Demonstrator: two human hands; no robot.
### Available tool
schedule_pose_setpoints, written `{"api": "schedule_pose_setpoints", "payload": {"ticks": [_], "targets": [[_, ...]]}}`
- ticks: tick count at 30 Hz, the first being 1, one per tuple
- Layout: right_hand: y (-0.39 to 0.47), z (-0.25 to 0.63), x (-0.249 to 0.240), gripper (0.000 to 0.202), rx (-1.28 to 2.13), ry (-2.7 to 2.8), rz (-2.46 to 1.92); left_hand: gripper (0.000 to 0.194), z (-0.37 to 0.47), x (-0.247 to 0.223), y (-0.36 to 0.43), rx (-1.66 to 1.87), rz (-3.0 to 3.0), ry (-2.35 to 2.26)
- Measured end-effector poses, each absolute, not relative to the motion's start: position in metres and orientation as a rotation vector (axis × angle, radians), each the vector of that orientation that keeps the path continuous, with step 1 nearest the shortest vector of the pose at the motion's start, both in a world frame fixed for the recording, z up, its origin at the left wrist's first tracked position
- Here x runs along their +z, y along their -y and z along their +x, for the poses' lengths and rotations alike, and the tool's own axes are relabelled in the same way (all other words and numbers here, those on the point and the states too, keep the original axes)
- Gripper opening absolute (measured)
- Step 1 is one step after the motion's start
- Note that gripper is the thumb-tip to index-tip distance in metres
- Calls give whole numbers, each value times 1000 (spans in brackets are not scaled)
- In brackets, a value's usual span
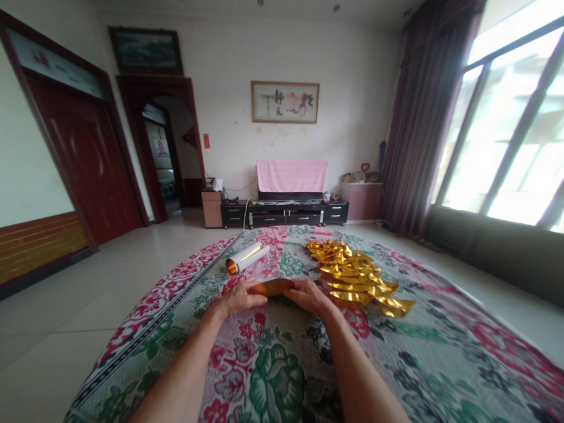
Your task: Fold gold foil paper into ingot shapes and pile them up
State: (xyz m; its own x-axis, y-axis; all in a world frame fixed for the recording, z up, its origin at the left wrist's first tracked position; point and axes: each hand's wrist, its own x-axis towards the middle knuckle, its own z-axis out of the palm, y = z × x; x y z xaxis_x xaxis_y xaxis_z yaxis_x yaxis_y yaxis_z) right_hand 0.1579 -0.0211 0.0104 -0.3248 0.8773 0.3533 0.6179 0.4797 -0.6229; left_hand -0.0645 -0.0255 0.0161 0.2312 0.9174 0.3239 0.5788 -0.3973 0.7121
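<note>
Between my two hands is a folded piece of gold foil paper, curved along its upper edge. My left hand grips its left end, with the thumb along the near side. At the right end, the fingers of my right hand are closed on the same piece. Just beyond my left hand lies a roll of gold foil paper, white on the outside and gold within. To the right of my right hand sit several folded gold foil ingots, lined up and overlapping in a pile.
A flowered cloth in green, pink and grey covers the rounded surface under my hands. Past it stands a low black cabinet against the wall, with a pink cloth draped above. Windows are on the right.
</note>
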Motion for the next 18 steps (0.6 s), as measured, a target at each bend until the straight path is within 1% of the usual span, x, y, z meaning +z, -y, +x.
{"api": "schedule_pose_setpoints", "payload": {"ticks": [2,4,7,11,15,18], "targets": [[23,152,11,26,418,2013,-1349,24,-63,21,28,837,1980,-1259],[23,146,10,30,306,1958,-1429,24,-61,21,27,878,1923,-1315],[21,138,4,31,169,1882,-1521,25,-56,15,22,1005,1845,-1584],[18,131,-1,28,39,1829,-1592,27,-49,8,16,982,1878,-1771],[18,130,0,26,8,1823,-1626,25,-45,7,18,978,1934,-1815],[19,129,2,35,42,1803,-1640,28,-44,9,19,947,1954,-1825]]}}
